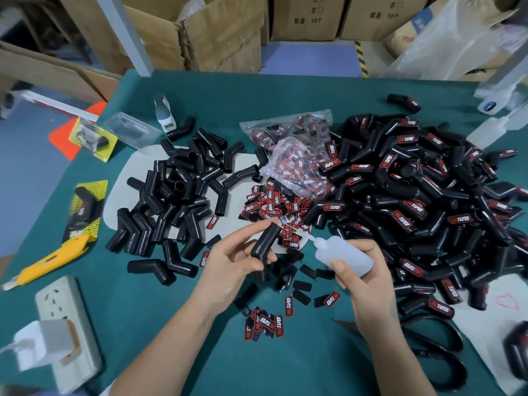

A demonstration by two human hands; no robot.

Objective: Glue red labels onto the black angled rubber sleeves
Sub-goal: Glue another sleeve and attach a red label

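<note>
1. The left hand (231, 264) pinched one bare black sleeve (265, 241) between thumb and fingers, just in front of the loose red labels (274, 201) that lay mid-surface
2. The right hand (368, 284) was wrapped round a pale glue bottle (343, 255), its nozzle aimed at the held sleeve; whether glue had reached the rubber was probably too fine to tell
3. Right of the loose labels, a large heap of labelled sleeves (423, 195) covered much of the green surface (285, 95), so most of the job looked done
4. Left of the labels, a smaller pile of bare sleeves (177, 195) waited, which I judged to be the remainder
5. Behind the labels lay a bag of spare labels (288, 132), and more labels (265, 321) were scattered nearer the person, so supply seemed ample
</note>
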